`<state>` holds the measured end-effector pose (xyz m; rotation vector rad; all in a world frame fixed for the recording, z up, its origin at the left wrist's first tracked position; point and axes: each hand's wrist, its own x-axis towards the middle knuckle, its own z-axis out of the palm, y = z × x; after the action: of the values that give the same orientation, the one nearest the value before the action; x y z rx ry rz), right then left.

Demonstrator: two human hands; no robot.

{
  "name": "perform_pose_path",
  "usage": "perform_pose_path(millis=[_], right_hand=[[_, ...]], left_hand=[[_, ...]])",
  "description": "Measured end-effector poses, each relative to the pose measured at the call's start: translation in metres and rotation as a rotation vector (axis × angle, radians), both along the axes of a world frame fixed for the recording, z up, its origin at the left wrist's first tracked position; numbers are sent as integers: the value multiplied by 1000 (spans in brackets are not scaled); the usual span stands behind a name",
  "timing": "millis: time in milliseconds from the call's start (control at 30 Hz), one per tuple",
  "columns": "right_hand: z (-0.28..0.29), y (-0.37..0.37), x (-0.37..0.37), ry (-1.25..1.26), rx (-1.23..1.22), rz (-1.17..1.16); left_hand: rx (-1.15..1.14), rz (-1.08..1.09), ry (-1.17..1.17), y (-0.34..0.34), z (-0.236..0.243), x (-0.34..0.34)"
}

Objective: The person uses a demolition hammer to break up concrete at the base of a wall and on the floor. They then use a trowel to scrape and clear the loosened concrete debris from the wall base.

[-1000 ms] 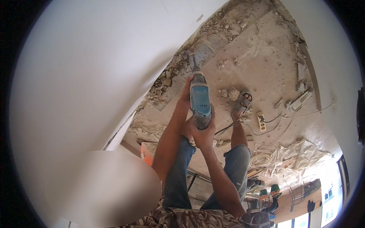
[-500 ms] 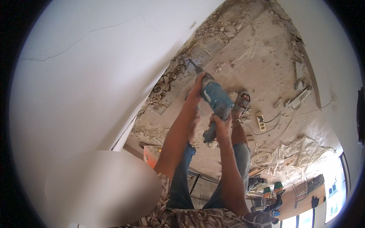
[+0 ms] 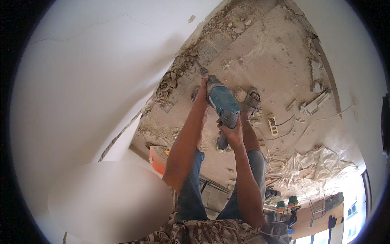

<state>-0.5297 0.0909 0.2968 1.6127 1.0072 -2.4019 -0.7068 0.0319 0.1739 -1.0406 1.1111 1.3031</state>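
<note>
Both hands grip a blue drill [image 3: 221,103]: the left hand [image 3: 202,94] closed round its front, the right hand [image 3: 232,132] wrapped round the rear handle. Its bit points at broken plaster [image 3: 174,79] where the white wall [image 3: 89,81] meets a dusty rubble-strewn floor [image 3: 276,57]. A power strip [image 3: 273,125], cables [image 3: 278,164] and crumpled sheeting [image 3: 321,162] lie to the right.

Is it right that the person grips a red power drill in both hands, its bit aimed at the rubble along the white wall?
Not quite: the head view shows the power drill is blue, not red. Left hand and right hand do grip it, its bit aimed at the rubble by the white wall.
</note>
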Motion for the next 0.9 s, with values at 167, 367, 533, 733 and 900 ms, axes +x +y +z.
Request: perform_pose_path(millis=[167, 367, 533, 733, 900], right_hand=[[21, 1, 20, 56, 70, 85], [17, -4, 3, -49, 416, 142], [13, 4, -35, -40, 300, 107], [47, -13, -84, -141, 390, 253], [61, -26, -116, -163, 437, 340]], left_hand=[[26, 179, -48, 16, 60, 19], [135, 50, 75, 23, 40, 19], [217, -23, 91, 10, 0, -8], [432, 50, 46, -13, -6, -43], [574, 191, -28, -21, 13, -63]])
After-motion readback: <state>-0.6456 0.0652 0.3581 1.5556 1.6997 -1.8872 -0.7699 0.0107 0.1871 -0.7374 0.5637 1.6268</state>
